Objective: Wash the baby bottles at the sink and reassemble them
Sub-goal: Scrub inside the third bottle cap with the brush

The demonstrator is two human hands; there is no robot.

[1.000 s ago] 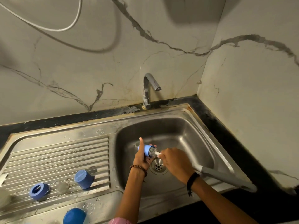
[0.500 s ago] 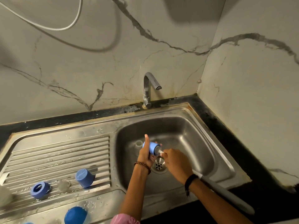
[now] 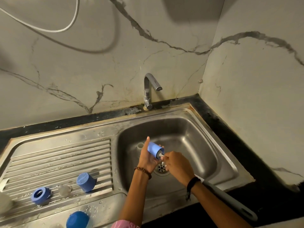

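Note:
Over the steel sink basin (image 3: 205,155), my left hand (image 3: 147,159) holds a small blue bottle cap (image 3: 153,148) on its side, open end facing right. My right hand (image 3: 178,167) grips a grey-handled bottle brush (image 3: 230,199), whose white bristles sit inside the cap's mouth. The handle runs back along my right forearm. On the ribbed drainboard (image 3: 57,162) lie a blue cap (image 3: 85,182), a blue screw ring (image 3: 40,195) and a clear nipple (image 3: 64,190). A blue-topped bottle (image 3: 77,220) stands at the bottom edge.
A chrome tap (image 3: 150,91) stands behind the basin, no water running. The drain (image 3: 162,167) lies under my hands, and a small clear part (image 3: 140,145) rests on the basin floor at left. Black counter and marble walls close in the right corner.
Both hands lifted slightly and shifted toward the back of the basin. The cap has tilted so its open end faces more to the right, with the brush still in it.

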